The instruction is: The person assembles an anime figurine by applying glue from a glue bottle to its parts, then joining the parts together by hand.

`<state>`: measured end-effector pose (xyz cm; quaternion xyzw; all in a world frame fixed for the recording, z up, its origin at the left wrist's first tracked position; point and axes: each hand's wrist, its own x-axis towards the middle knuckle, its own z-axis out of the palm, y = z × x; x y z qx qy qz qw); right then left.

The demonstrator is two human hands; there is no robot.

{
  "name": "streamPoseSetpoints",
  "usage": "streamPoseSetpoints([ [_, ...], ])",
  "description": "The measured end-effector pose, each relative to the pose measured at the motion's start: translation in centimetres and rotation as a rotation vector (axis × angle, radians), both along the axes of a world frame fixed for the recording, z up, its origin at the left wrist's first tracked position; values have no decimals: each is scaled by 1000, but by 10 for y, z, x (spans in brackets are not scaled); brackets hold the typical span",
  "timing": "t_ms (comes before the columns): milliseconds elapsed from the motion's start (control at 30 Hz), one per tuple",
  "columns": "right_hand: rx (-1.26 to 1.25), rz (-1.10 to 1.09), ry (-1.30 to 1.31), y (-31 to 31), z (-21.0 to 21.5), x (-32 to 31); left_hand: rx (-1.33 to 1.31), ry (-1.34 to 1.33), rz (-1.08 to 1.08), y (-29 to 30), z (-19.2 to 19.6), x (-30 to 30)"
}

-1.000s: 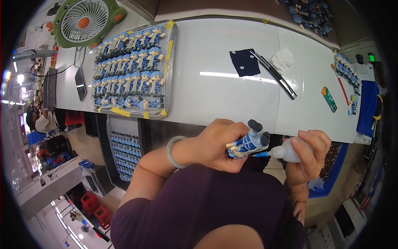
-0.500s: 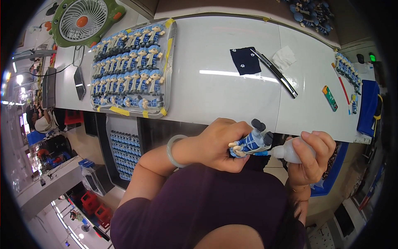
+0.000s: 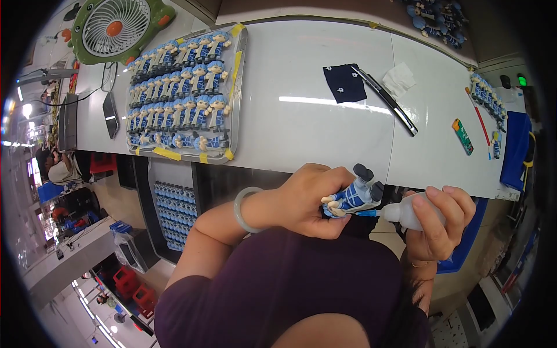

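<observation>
One figurine is in hand, held just off the near edge of the white table, over the person's lap. Left hand is clamped round its upper body; the dark feet stick up toward the table. It is a small doll in blue clothes with pale hands. Right hand is wrapped tight round a small translucent squeeze bottle, whose blue nozzle meets the figurine's lower end; probably glue, though the contact point is too small to read.

Progress, as judged: many like figurines already lie in rows on the tray at the far left of the table, so this piece looks like one in a long run; how many remain cannot be told.

Further out on the table: dark cloth square, green fan at far left corner.
</observation>
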<state>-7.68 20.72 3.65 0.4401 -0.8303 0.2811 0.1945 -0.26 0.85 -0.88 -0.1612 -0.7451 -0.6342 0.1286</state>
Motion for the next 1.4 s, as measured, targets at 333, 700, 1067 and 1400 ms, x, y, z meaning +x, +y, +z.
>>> streamPoseSetpoints([
  [333, 12, -3, 19, 1, 0, 0, 1, 12, -6, -1, -1, 0],
  [700, 10, -16, 50, 2, 0, -1, -12, -22, -28, -2, 1, -3],
  [1067, -467, -51, -488, 4, -34, -19, 186, -150, -134, -8, -6, 2],
  [1400, -530, -4, -783, 2, -40, -14, 533, -407, -218, -4, -2, 5],
])
